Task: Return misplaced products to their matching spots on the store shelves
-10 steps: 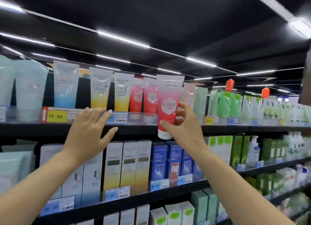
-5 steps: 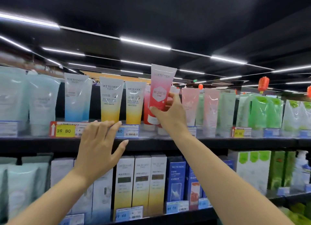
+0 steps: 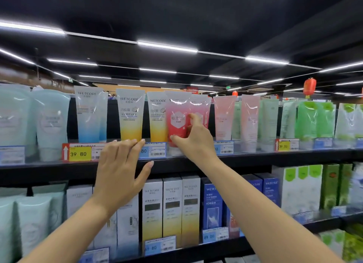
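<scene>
Red tube [image 3: 176, 123] pinched low in right hand [image 3: 193, 143] at the top shelf [image 3: 255, 157] front edge beside its twin, left hand [image 3: 119, 168] spread open; next, seat it and release.

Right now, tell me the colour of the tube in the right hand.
Red fading to pale pink at the top, with a white hexagon label: the tube, clearest in the head view.

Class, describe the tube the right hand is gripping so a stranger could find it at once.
Start at the top black shelf with its row of upright tubes. Right of the two yellow-bottomed tubes stands the red-and-pink plastic tube, pinched by the right hand. Alone among them, its front bears a white hexagon label.
</scene>
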Demonstrator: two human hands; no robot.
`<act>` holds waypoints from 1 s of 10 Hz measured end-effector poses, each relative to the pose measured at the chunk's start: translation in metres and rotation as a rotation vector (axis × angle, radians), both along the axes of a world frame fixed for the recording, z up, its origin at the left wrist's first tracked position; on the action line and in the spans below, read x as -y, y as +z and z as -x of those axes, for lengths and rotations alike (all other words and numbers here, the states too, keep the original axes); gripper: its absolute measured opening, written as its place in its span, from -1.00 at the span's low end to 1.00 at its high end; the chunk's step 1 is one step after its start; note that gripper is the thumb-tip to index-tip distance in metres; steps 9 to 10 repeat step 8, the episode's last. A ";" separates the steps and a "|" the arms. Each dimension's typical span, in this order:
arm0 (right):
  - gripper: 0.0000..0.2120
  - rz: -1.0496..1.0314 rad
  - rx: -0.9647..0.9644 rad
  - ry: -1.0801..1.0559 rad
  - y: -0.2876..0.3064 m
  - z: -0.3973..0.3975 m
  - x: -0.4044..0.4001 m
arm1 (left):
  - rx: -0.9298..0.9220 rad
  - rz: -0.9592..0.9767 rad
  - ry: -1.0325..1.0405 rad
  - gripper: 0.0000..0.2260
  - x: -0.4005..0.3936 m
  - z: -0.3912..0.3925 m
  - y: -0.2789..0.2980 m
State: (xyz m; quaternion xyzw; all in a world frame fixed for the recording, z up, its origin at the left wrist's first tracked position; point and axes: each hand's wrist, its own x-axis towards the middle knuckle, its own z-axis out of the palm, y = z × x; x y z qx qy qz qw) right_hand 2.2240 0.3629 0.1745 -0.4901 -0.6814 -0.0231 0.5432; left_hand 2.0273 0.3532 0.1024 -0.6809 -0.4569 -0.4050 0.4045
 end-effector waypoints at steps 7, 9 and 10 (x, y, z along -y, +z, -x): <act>-0.59 -0.003 0.247 0.112 -0.102 -0.025 0.107 | -0.089 0.070 -0.239 -0.47 0.031 0.025 -0.007; -0.57 -0.013 0.324 0.117 -0.123 -0.021 0.123 | -0.089 0.053 -0.384 -0.54 0.057 0.027 -0.031; -0.57 -0.013 0.324 0.117 -0.123 -0.021 0.123 | -0.089 0.053 -0.384 -0.54 0.057 0.027 -0.031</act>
